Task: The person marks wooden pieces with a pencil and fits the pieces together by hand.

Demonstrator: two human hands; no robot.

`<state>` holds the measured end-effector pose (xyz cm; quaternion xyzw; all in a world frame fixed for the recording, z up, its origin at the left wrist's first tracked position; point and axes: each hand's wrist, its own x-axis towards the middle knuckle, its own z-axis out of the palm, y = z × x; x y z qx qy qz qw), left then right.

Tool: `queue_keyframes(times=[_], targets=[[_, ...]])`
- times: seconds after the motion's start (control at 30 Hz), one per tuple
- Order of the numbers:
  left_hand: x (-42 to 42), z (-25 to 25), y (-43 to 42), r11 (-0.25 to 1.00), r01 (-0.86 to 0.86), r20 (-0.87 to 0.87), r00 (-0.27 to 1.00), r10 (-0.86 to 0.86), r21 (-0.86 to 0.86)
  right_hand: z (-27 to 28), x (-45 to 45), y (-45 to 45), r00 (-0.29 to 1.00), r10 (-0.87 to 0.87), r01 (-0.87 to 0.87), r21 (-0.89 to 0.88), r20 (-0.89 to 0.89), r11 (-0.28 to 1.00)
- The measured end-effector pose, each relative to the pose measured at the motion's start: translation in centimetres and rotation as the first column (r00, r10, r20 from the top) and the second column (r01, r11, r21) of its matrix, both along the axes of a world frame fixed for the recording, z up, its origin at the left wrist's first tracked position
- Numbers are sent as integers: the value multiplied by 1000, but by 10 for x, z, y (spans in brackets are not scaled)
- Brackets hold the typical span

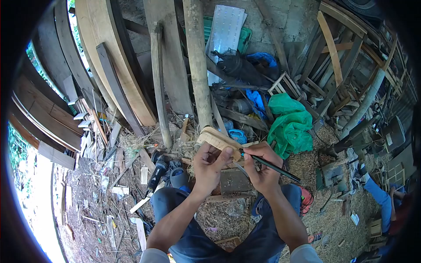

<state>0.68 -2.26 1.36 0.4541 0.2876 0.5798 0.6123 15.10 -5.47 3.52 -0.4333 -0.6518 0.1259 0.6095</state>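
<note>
A small pale carved wooden piece (218, 139) with a rounded far end is held up in front of my knees. My left hand (209, 163) grips it from below and the left, with the thumb on its near side. In my right hand (264, 168) is a dark, slender pen-like tool (277, 168), pinched between thumb and fingers. Its tip points left at the near right end of the wood, where both hands come close together. The exact contact of the tip is hidden by the fingers.
Tall planks (169, 65) and a pole (198, 61) lean ahead. A black power tool (157, 174) lies left of my knees. Green plastic (290, 125) and stacked wood scraps stand to the right. Shavings cover the floor. Another person's leg (378, 195) shows at far right.
</note>
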Motion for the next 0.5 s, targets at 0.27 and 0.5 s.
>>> queue_keyframes(times=[0.27, 0.5], targets=[[-2, 1, 0, 1000, 26, -6, 1000, -26, -17, -6, 0, 4, 1000, 26, -25, 27, -17, 999], [-1, 0, 0, 1000, 12, -2, 1000, -12, -1, -6, 0, 4, 1000, 16, -16, 29, -2, 999]])
